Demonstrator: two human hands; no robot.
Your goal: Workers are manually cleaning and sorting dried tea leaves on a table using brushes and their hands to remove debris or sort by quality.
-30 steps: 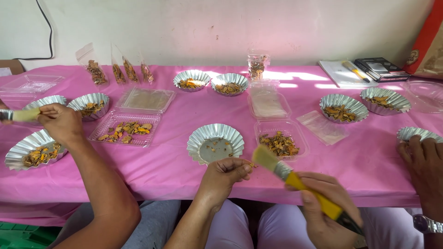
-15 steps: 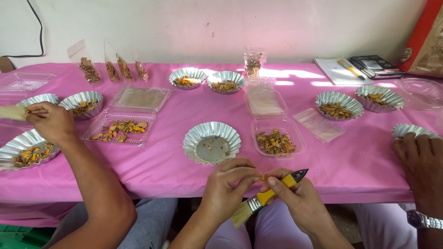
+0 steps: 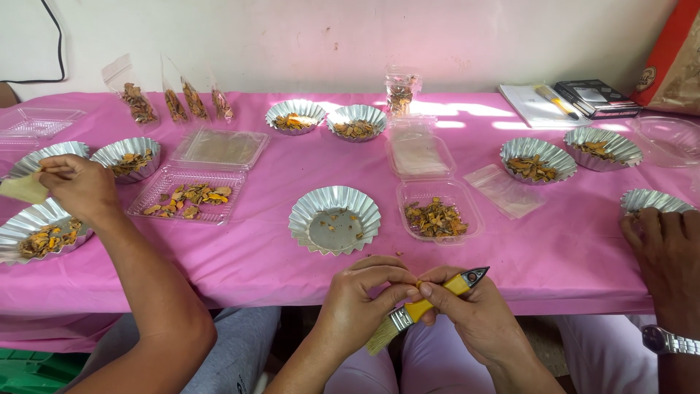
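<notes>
At nine o'clock a co-worker's hand (image 3: 79, 186) holds a pale brush (image 3: 23, 189) over a foil cup (image 3: 44, 228) of yellow-brown chips; a nudge could tip that light cup. Beside it sit more foil cups and an open clear tray (image 3: 186, 193) of chips.

At six o'clock, the left hand (image 3: 364, 295) is closed in a pinch at the brush (image 3: 415, 310), fingertips on its metal ferrule and yellow handle. The brush lies level below the table (image 3: 240, 255) edge, bristles toward seven o'clock, dark handle tip toward two. The right hand (image 3: 474, 314) is curled around the handle, thumb and forefinger pinching beside the left's. With both grips crowded at one spot, the brush could twist loose and drop to the lap, I judge.

Just above, at twelve o'clock from the hands, the nearly bare dish (image 3: 335, 219) stands near the edge; a rising hand might knock it and scatter its crumbs. A clear tub (image 3: 439, 211) sits right of it.

At three o'clock another person's hand (image 3: 667, 244) rests on a cup.
</notes>
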